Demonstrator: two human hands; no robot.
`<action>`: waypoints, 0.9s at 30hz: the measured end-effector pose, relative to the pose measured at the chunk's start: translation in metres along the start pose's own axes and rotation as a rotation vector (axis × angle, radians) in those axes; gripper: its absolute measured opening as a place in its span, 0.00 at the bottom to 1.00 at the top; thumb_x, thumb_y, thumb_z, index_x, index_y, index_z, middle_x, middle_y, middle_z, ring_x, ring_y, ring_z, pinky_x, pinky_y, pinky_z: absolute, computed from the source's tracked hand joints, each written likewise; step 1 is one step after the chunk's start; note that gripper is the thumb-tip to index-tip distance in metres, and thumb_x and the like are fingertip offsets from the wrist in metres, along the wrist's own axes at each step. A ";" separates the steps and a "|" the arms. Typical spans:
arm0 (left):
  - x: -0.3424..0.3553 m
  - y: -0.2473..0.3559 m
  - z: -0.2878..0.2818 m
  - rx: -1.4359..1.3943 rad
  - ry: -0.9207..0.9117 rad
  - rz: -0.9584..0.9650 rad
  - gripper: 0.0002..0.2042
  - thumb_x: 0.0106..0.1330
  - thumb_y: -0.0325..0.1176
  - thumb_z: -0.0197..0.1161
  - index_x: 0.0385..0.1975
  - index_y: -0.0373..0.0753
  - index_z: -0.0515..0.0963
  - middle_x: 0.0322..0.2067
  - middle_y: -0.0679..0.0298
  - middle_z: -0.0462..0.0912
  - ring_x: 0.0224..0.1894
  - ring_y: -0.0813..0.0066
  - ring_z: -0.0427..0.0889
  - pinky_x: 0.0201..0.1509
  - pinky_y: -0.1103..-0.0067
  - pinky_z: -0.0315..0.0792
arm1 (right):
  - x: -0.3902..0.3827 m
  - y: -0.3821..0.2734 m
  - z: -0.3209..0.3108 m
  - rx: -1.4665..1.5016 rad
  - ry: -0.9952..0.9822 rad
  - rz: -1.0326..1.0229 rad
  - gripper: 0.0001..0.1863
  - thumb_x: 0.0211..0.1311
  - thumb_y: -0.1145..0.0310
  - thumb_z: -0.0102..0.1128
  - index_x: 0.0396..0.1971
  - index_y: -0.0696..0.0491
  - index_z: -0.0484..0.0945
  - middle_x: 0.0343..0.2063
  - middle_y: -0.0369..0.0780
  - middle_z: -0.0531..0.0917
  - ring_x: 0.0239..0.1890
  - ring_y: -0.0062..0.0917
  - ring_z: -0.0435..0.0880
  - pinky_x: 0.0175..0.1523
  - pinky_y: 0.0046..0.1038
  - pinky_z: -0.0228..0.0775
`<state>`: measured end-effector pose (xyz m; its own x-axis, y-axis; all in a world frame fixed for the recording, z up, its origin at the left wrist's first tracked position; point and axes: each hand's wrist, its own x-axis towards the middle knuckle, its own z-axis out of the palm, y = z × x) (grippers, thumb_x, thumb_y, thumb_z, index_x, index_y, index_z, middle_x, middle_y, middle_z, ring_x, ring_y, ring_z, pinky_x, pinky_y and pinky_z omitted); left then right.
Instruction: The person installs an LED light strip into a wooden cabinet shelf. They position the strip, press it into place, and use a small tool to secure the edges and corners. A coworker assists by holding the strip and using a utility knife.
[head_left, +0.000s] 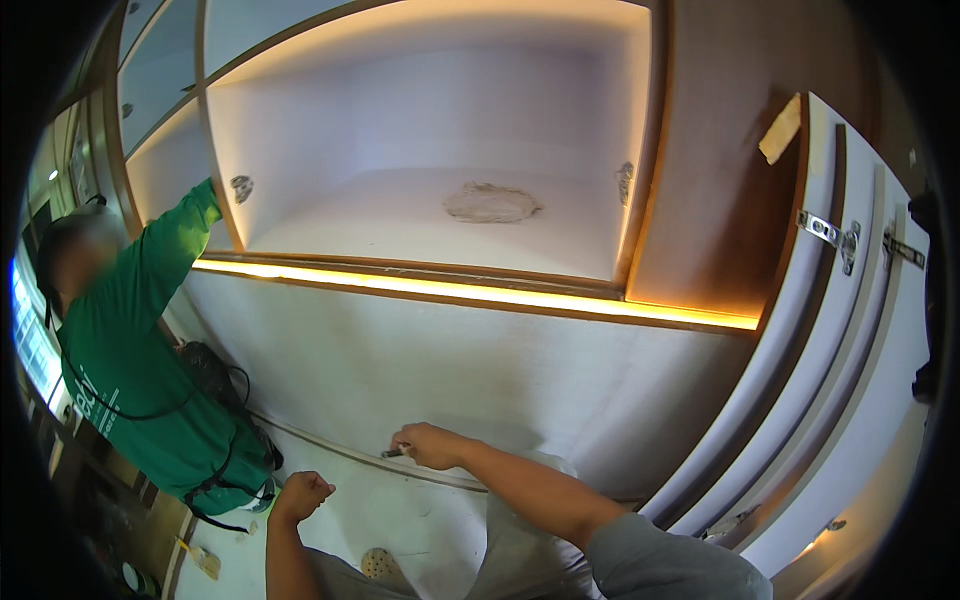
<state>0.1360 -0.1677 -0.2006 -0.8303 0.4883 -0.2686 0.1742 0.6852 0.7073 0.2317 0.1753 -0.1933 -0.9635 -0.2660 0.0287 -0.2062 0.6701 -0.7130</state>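
Note:
My right hand (432,446) is closed round a small dark piece (391,454) that pokes out past its fingers; its kind is too small to tell. Lower down and to the left, my left hand (301,494) is curled with thumb and fingers together, and whatever they may hold is hidden. Both hands hang in front of a pale lower panel (450,360), apart from each other. Above it opens a white cabinet compartment (380,215), lit by a glowing light strip (470,292) along its lower edge. A rough greyish patch (492,203) marks its bottom.
At left, a person in a green shirt (140,400) reaches an arm into the neighbouring compartment. White door panels (770,400) with metal hinges (828,232) stand upright at right. A brush (203,558) lies on the floor, and a perforated clog (380,565) shows below my hands.

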 end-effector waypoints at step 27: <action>0.127 0.559 0.042 -0.073 -0.054 0.781 0.20 0.73 0.34 0.60 0.61 0.31 0.80 0.38 0.62 0.82 0.36 0.75 0.77 0.46 0.76 0.74 | -0.084 -0.050 -0.036 0.480 0.526 -0.076 0.15 0.69 0.78 0.64 0.54 0.55 0.84 0.38 0.40 0.85 0.35 0.25 0.84 0.44 0.28 0.78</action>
<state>0.1501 0.3008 0.1331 -0.4545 0.8408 0.2941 0.6602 0.0963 0.7449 0.3165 0.1890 -0.1345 -0.9289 0.1503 0.3386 -0.2951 0.2520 -0.9216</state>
